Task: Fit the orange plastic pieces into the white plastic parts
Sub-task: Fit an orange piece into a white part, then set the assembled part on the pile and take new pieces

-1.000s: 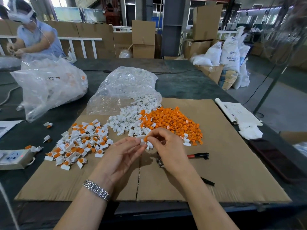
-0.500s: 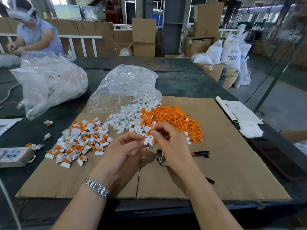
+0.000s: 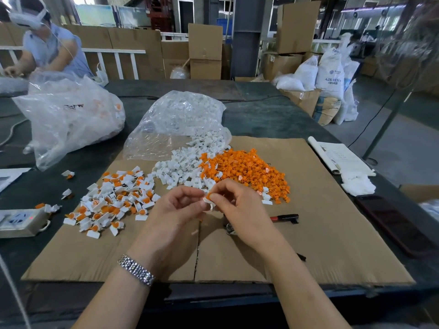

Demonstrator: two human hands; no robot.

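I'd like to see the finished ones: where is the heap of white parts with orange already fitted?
In the head view, the finished heap lies on the left of the cardboard sheet, left of the left hand, beside the plain white parts.

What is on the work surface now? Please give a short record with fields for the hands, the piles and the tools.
left hand: pinches white part
right hand: presses orange piece onto that part
orange pile: loose, right of centre on cardboard
white pile: spills from clear bag
assembled pile: left on the cardboard
tool: red and black handle beside the right hand
far left: power strip
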